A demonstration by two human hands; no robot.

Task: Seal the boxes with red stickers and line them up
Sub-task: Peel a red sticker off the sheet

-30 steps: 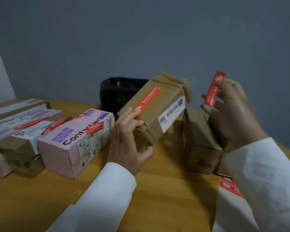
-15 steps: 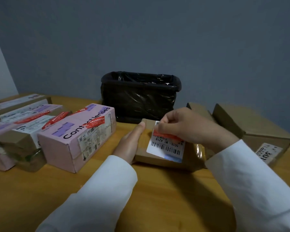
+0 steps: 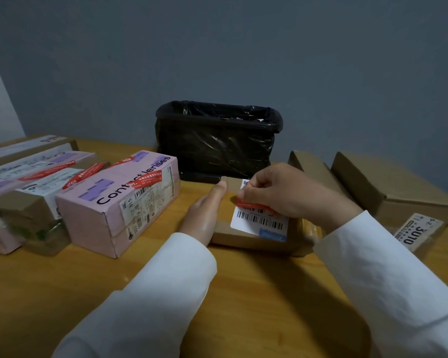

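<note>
While the left hand lies flat-fingered against the brown box near the desk's back edge, the right hand pinches the red sticker onto it; a crooked press could wrinkle the sticker across the barcode label.

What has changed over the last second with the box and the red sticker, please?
The brown box, earlier held tilted in the air by the left hand, now lies flat on the table. The right hand brought the red sticker down onto it. The pink box stayed put.
</note>
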